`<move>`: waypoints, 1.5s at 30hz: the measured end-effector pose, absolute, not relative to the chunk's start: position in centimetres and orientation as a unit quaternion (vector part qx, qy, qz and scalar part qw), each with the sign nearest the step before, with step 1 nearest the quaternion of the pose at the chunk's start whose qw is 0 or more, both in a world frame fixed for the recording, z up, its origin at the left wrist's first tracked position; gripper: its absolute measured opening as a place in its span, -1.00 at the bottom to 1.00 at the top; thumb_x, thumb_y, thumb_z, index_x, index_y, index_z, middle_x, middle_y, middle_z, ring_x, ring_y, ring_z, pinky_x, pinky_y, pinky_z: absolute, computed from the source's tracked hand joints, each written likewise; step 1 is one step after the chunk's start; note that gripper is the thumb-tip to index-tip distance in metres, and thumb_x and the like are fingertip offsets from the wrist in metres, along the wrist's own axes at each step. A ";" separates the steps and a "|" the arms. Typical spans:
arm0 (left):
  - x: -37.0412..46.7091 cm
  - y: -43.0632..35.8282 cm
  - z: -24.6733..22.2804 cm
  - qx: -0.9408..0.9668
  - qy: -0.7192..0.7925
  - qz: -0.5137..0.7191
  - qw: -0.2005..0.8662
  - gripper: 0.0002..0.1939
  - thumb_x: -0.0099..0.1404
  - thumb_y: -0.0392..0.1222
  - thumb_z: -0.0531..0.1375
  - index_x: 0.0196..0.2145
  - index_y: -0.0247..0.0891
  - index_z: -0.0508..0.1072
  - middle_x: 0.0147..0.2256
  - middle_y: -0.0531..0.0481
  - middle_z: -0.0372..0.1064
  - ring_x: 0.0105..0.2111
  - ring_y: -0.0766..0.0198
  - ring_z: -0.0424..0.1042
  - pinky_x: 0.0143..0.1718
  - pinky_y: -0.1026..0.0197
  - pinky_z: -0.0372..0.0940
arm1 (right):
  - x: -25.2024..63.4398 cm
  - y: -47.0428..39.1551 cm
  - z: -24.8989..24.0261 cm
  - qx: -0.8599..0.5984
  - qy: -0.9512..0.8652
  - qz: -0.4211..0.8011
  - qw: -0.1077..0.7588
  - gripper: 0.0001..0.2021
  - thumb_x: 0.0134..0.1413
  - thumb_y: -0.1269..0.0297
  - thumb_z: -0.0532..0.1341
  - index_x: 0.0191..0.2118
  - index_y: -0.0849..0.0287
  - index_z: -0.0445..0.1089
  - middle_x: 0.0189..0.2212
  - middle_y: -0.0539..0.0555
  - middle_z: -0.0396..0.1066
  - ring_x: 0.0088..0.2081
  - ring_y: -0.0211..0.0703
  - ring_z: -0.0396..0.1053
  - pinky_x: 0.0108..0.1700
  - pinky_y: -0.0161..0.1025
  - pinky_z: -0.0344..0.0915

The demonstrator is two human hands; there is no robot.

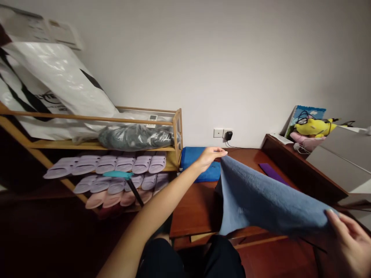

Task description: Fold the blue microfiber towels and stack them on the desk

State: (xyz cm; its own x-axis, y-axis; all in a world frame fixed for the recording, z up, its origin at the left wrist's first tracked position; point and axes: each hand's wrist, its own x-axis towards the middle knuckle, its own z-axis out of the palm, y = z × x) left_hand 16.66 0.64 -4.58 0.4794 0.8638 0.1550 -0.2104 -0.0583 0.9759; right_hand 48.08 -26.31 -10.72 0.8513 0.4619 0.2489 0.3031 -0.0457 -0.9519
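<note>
A blue-grey towel hangs stretched in the air over a low reddish-brown table. My left hand pinches its far top corner, arm reaching forward from the lower left. My right hand grips the near corner at the lower right edge of the view. The cloth sags between the two hands and its lower edge drops toward the table's front. My dark-trousered knees are just below.
A wooden shoe rack at the left holds rows of lilac and pink slippers, a grey bagged bundle and a large white plastic bag. A blue folded cloth lies by the wall socket. A yellow plush toy and grey boxes sit at right.
</note>
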 end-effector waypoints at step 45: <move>-1.7 -1.1 -0.3 0.776 0.387 0.460 0.192 -0.81 0.09 -0.10 0.23 -0.38 -0.22 0.57 -0.31 -0.06 0.54 -0.26 0.12 0.45 -0.12 0.15 0.25 | 38.2 -13.3 -3.7 -0.536 -0.445 0.276 0.663 -0.63 -0.31 0.06 0.43 -0.35 0.20 0.51 -0.44 0.05 0.51 -0.38 -0.14 0.45 -0.27 -0.27 0.43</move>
